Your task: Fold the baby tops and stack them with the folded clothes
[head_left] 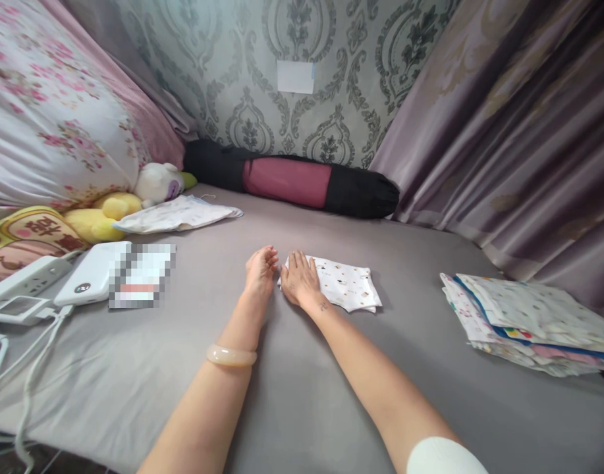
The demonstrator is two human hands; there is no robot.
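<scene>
A small folded white garment [350, 284] with a scattered print of little dark and tan figures lies flat on the grey bed sheet [302, 368]. My right hand [300, 278] presses palm down on its left end, fingers stretched out, covering that part. Just left of the garment, my left hand [262, 268] rests on its edge with the fingers loosely curled and nothing visible in it. A pale bangle [231, 356] circles my left forearm.
Folded printed cloths [533, 322] are stacked at the right. Another white cloth [183, 216] lies back left beside plush toys [156, 183]. A power bank [93, 273], a power strip [29, 283] and cables sit at left. A long black-and-maroon bag [286, 179] lies along the wall.
</scene>
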